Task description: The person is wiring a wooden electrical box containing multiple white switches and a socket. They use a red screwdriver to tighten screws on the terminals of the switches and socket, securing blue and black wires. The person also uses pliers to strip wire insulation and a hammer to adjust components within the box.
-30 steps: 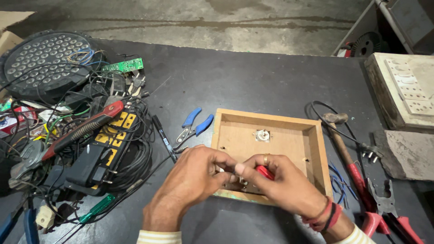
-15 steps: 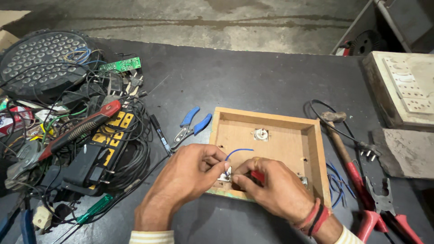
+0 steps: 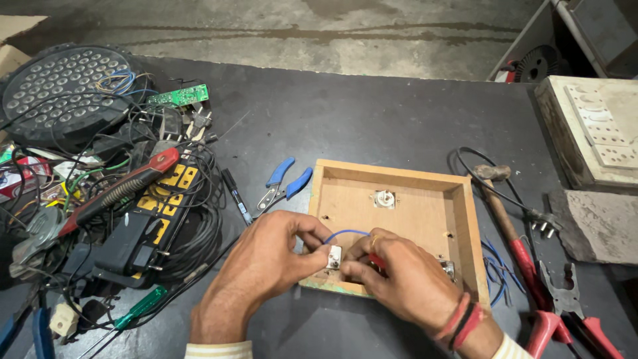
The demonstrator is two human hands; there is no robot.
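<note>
Over wooden box [image 3: 399,219], hands unmoved; blue wire [image 3: 345,234] arches similarly.

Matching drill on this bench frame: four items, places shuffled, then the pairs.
Items:
1. blue-handled pliers
2. wooden-handled hammer
3. round black LED lamp panel
4. small white switch part

Places:
A. far left corner of the dark table
B. right of the shallow wooden box
C. left of that box
D. between left hand and right hand

Pairs: 1-C, 2-B, 3-A, 4-D
</note>
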